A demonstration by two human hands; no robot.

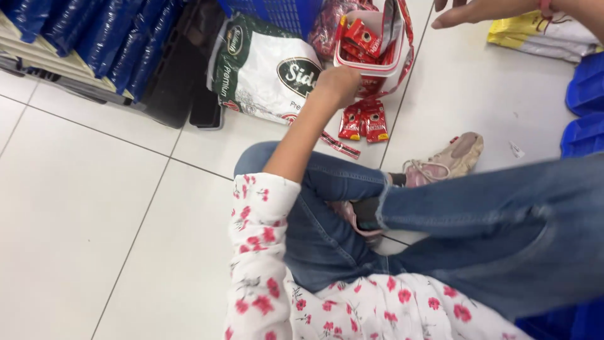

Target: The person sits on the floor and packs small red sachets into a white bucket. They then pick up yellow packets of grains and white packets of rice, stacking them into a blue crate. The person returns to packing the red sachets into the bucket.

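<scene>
From the head camera, the left hand (340, 85) is curled into a loose fist against the near rim of a white tub (371, 63) packed with red sachets (363, 36); whether it grips anything I cannot tell. Just below that hand, two more red sachets (365, 121) lie on the tiled floor (82, 208). The right hand (478, 11) hovers open, fingers straight, empty, beyond the tub. A white printed sack (267, 72) lies left of the left hand
</scene>
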